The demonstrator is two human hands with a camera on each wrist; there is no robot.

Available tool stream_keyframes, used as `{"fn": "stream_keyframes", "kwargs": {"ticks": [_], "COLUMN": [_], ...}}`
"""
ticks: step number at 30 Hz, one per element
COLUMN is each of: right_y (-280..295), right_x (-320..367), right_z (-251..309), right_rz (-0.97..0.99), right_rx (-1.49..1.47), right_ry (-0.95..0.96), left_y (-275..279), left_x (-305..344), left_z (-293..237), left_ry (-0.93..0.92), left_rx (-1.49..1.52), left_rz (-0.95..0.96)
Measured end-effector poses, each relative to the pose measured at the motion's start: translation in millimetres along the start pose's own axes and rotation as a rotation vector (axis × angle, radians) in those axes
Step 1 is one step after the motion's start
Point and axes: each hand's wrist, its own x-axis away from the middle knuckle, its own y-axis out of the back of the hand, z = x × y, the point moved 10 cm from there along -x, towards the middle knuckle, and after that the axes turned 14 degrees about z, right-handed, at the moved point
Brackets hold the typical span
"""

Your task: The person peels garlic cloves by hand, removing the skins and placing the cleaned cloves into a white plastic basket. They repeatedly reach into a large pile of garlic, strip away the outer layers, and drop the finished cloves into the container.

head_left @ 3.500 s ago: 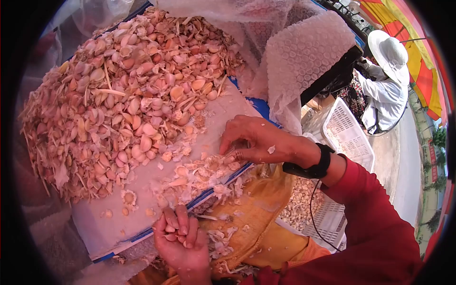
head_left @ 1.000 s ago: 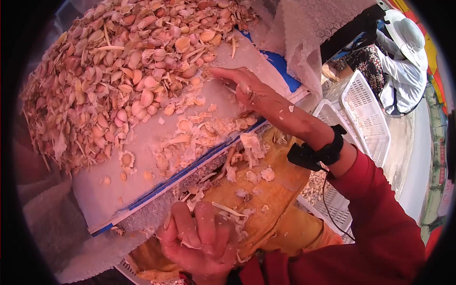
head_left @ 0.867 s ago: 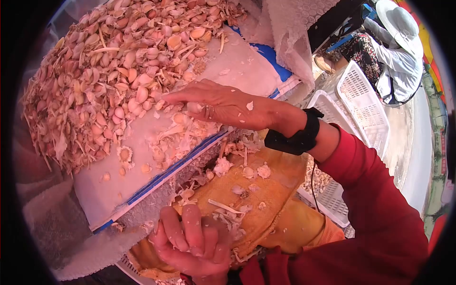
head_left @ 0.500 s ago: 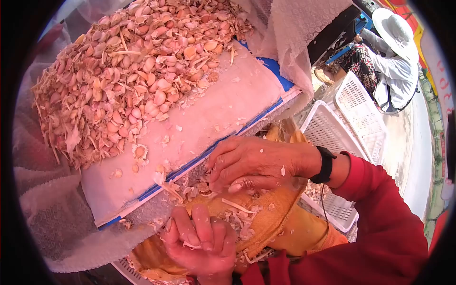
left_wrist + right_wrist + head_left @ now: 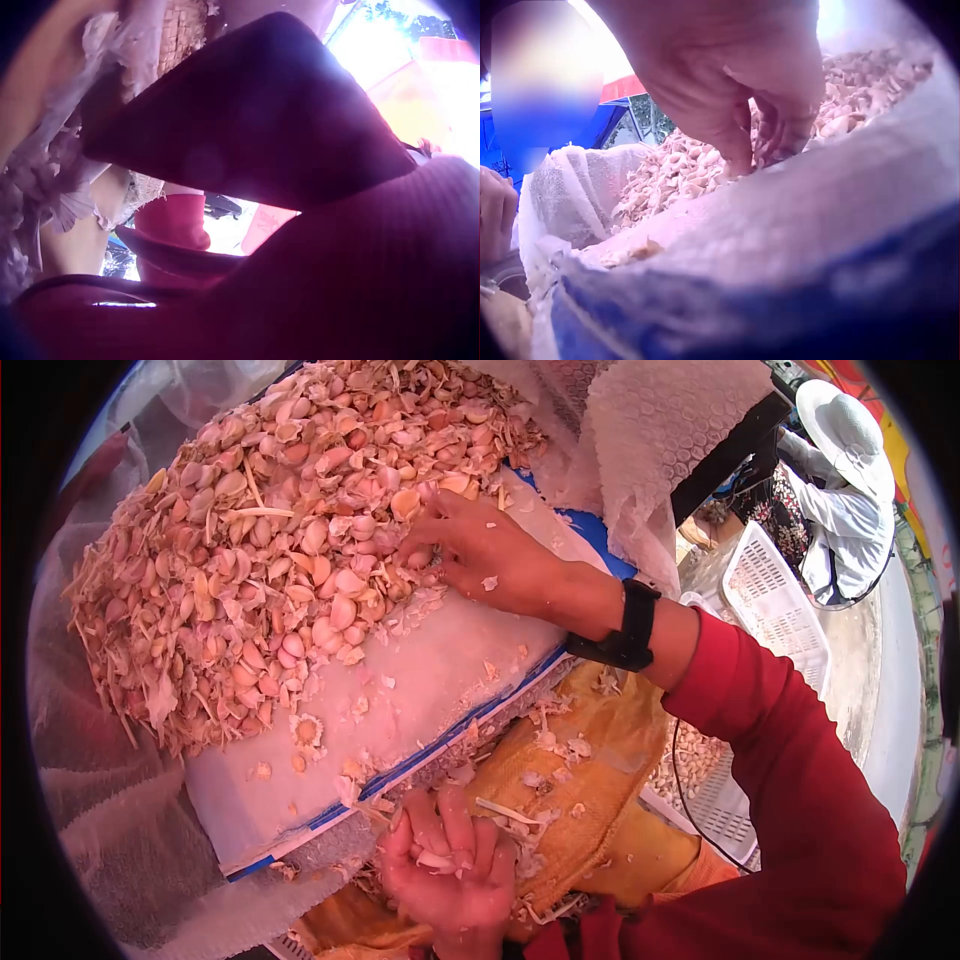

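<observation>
A large heap of pinkish garlic cloves with dry skins and stalks fills the back of a white, blue-edged sheet. My right hand reaches to the heap's near right edge, its bent fingers among the outer cloves; the right wrist view shows its fingertips pointing down at the heap. I cannot tell whether it pinches a clove. Palm up below the sheet's front edge, my left hand curls its fingers round a pale garlic clove. A dark red sleeve covers most of the left wrist view.
An orange-yellow cloth strewn with garlic skins lies below the sheet. White plastic baskets stand at the right, one with pale cloves. Bubble wrap hangs at the back. Beyond sits a person in a white hat.
My right hand swept the loose skins off the sheet's front over its edge, then moved back up to the heap. The left hand stays curled near the front edge.
</observation>
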Motion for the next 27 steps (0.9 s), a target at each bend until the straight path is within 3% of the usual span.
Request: {"fn": "stream_keyframes", "kwargs": {"ticks": [4, 7, 10, 13, 17, 21, 24, 27], "right_y": [-12, -13, -5, 3, 3, 2, -8, -5], "right_x": [-9, -3, 15, 34, 53, 59, 68, 70], "right_z": [-8, 3, 13, 12, 59, 95, 111, 117], "right_rz": [0.197, 0.23, 0.137, 0.175, 0.247, 0.227, 0.195, 0.166], "right_rx": [0.098, 0.167, 0.008, -0.483, -1.042, -1.289, -1.622, -1.683], "right_ry": [-0.059, -0.064, 0.015, -0.177, -0.167, -0.058, -0.132, -0.163], "left_y": [9, 13, 16, 16, 20, 22, 26, 27], "left_x": [-10, -15, -16, -18, -16, -14, -13, -10], "left_z": [-3, 0, -1, 2, 5, 3, 5, 3], "left_ry": [-0.026, -0.003, -0.014, -0.005, -0.007, -0.025, -0.019, -0.024], "left_rx": [-0.041, -0.043, -0.081, -0.059, -0.074, -0.096, -0.077, -0.059], "left_rz": [-0.051, -0.06, -0.072, -0.046, -0.102, -0.14, -0.145, -0.211]}}
